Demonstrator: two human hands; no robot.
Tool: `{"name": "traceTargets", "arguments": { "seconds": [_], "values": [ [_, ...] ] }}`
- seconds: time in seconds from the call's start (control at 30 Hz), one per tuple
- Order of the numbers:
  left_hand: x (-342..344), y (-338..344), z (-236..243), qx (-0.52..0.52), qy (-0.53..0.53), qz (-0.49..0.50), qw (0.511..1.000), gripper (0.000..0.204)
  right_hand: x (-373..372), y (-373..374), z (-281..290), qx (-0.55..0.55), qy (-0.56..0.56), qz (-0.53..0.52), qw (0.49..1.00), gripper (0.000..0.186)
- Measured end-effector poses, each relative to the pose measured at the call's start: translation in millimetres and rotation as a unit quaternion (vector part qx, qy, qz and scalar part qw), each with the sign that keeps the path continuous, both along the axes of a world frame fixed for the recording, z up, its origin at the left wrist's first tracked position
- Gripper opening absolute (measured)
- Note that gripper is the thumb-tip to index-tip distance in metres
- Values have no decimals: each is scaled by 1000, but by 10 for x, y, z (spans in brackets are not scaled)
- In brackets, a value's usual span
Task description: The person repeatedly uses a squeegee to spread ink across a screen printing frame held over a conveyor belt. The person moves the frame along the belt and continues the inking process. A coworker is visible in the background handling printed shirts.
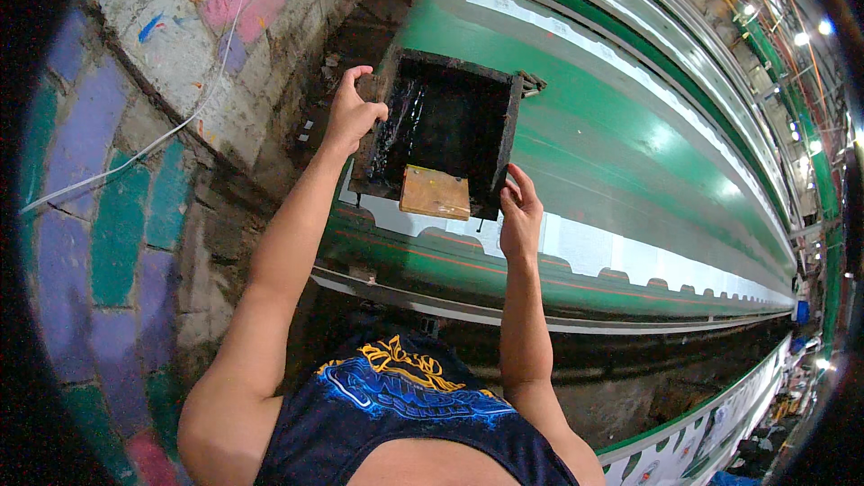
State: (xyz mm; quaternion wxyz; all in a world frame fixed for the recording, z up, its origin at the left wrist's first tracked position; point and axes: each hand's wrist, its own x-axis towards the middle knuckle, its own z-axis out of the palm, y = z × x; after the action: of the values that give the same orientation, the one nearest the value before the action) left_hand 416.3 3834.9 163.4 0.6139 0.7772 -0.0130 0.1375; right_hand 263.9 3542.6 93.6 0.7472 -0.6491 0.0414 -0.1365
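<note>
A dark, open-topped rectangular tray [441, 121] with a wet, shiny black inside lies over the end of a long green table [612, 171]. At its left side my left hand [353, 115] is closed on the rim, thumb and fingers bent round the edge. My right hand [520, 220] grips the right side near the close corner, its fingers partly hidden behind the rim. A light wooden block [435, 193] sits at the tray's near edge, between my hands. From the far right corner sticks out a small brown piece [533, 83], too unclear to name.
White strips of fabric or paper [594, 247] run along the table's near and far sides, with dark tab shapes on the near one. A painted brick wall [117, 216] with a white cable [171, 130] stands at left. Another printed table [693, 441] lies at lower right.
</note>
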Motion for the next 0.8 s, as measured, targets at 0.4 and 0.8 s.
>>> {"name": "traceTargets", "arguments": {
  "seconds": [0.4, 0.8],
  "values": [
    [-885, 75, -982, 20, 61, -25, 998, 76, -880, 60, -1079, 116, 62, -4, 991, 45],
    [-1203, 81, -1202, 10, 121, -29, 992, 77, -1216, 166, -1205, 82, 116, -16, 990, 42]
  ]
}}
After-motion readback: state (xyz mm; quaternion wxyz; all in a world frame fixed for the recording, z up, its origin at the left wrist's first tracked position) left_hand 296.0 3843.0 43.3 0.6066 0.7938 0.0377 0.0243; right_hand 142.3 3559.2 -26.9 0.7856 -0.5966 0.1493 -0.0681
